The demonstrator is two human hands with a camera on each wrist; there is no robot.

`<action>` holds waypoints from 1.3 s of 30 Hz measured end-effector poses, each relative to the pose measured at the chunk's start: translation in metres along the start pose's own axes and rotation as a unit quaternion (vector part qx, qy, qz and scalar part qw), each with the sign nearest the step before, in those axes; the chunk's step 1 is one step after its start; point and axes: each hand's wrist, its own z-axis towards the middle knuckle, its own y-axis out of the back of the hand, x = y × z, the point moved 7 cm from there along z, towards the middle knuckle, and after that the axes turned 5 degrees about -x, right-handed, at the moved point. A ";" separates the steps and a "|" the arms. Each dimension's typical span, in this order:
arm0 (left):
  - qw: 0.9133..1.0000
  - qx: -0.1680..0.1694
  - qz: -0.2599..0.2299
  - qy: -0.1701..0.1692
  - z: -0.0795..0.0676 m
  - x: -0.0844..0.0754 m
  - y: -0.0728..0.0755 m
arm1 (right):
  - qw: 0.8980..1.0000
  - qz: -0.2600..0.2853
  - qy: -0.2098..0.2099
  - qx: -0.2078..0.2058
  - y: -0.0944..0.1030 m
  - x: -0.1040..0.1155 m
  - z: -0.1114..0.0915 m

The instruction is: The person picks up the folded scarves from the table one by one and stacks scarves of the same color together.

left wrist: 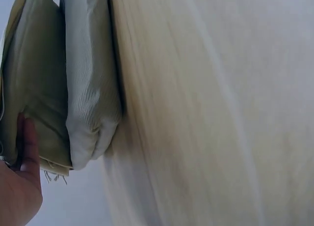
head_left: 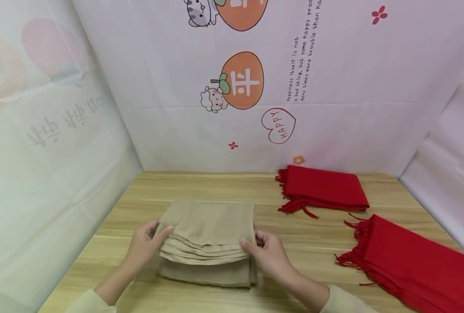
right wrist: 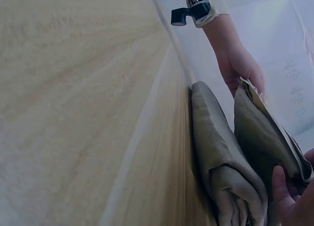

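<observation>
A beige scarf (head_left: 216,219), folded in several layers with a thin fringe, lies at the front middle of the table. My left hand (head_left: 146,243) pinches the left edge of its upper layers, thumb on top. At the opposite edge my right hand (head_left: 268,252) grips the same layers, thumb above and fingers beneath. Between the hands these layers are lifted off a lower fold (head_left: 212,273) that rests on the wood. In the right wrist view a gap shows between the raised layers (right wrist: 260,130) and the thick lower fold (right wrist: 216,147).
Two folded red scarves with fringes lie to the right, one at the back (head_left: 325,187) and a larger one (head_left: 415,261) nearer the front. The wooden table (head_left: 114,248) meets a printed white cloth wall (head_left: 169,143) behind, with more white cloth at both sides.
</observation>
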 end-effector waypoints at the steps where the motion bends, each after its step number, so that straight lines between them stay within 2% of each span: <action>1: 1.000 0.000 -0.002 0.013 -0.001 0.001 0.000 | 1.000 0.007 -0.006 0.002 0.000 -0.002 -0.001; 11: 0.991 0.019 -0.057 0.117 -0.007 0.016 -0.002 | 0.993 0.090 -0.071 0.038 -0.003 -0.016 -0.006; 17: 0.986 0.015 -0.043 0.160 -0.010 0.027 0.001 | 0.990 0.102 -0.082 0.054 -0.004 -0.019 -0.009; 23: 0.982 0.027 -0.020 0.185 -0.014 0.034 0.003 | 0.987 0.105 -0.102 0.060 -0.004 -0.024 -0.012; 27: 0.978 0.045 -0.023 0.201 -0.015 0.038 0.002 | 0.987 0.099 -0.114 0.062 -0.004 -0.028 -0.013; 39: 0.968 0.118 -0.073 0.209 -0.017 0.044 -0.003 | 0.985 0.084 -0.127 0.077 -0.003 -0.037 -0.016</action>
